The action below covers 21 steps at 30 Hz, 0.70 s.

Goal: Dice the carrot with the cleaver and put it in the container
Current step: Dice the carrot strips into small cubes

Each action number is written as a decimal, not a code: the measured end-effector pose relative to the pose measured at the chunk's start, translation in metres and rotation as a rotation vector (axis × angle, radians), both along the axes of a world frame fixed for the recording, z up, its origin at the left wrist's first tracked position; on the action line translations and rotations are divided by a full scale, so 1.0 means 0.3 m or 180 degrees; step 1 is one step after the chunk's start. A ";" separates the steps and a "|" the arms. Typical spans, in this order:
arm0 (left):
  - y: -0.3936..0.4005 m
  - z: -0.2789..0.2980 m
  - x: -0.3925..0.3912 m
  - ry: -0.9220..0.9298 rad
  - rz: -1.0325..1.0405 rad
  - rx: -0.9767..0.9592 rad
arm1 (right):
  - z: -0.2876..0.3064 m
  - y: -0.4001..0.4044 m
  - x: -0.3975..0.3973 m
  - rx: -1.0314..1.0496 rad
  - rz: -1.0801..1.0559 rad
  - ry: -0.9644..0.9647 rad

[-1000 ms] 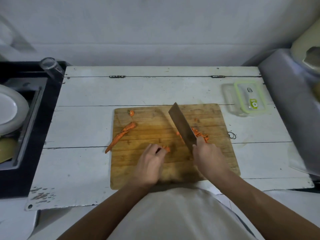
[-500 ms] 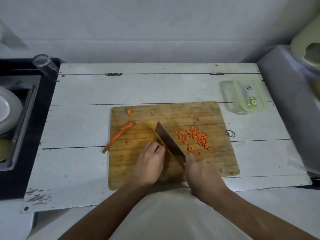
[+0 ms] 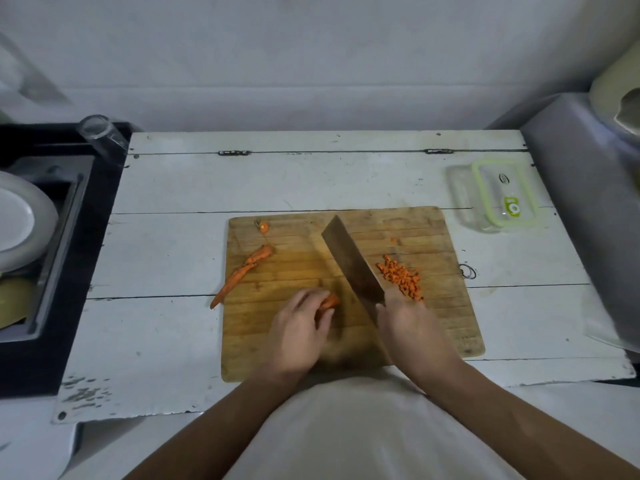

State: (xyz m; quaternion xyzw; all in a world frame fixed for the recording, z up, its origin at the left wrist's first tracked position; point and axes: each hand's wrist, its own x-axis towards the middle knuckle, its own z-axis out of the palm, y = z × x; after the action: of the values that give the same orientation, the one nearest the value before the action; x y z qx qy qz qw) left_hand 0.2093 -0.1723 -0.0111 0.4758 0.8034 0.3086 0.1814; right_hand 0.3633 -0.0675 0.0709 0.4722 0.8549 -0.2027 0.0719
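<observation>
Carrot (image 3: 328,302) stub pinned on the cutting board (image 3: 304,341), cleaver (image 3: 351,268) up beside it.

Going left to right: sink (image 3: 52,244) with a white plate (image 3: 20,220) off the counter (image 3: 166,341) edge, then a skinny carrot strip (image 3: 242,271) and the cut top (image 3: 264,226) at the board's far left. Left hand (image 3: 298,337) has its fingers curled over the stub, pinching it down. Right hand (image 3: 410,323) is wrapped round the cleaver handle, blade angled toward the far left, just right of the stub. Diced pile (image 3: 401,277) sits right of the blade. Container (image 3: 498,199), lid on, far right on the counter.
</observation>
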 end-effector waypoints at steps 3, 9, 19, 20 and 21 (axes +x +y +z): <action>0.003 0.031 -0.011 -0.0462 0.0495 -0.0366 | 0.019 -0.030 0.010 -0.0027 0.0283 -0.0193; 0.082 0.054 0.004 -0.0731 0.0743 -0.0725 | 0.012 -0.078 -0.001 -0.0060 0.0627 -0.0459; 0.088 0.050 0.015 -0.0679 0.0689 -0.0805 | -0.034 -0.025 -0.151 -0.0079 0.0342 -0.0123; 0.081 0.050 0.017 -0.0705 0.0655 -0.0736 | -0.032 -0.017 -0.134 -0.0094 0.0230 -0.0092; 0.072 0.056 0.018 -0.0734 0.0633 -0.0675 | -0.026 -0.012 -0.110 -0.0110 0.0129 -0.0063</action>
State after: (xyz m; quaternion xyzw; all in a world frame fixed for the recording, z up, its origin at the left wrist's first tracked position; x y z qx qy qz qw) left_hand 0.2148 -0.1506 0.0056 0.3337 0.8484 0.2910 0.2901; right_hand 0.3302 -0.0713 0.0631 0.4554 0.8599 -0.2113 0.0926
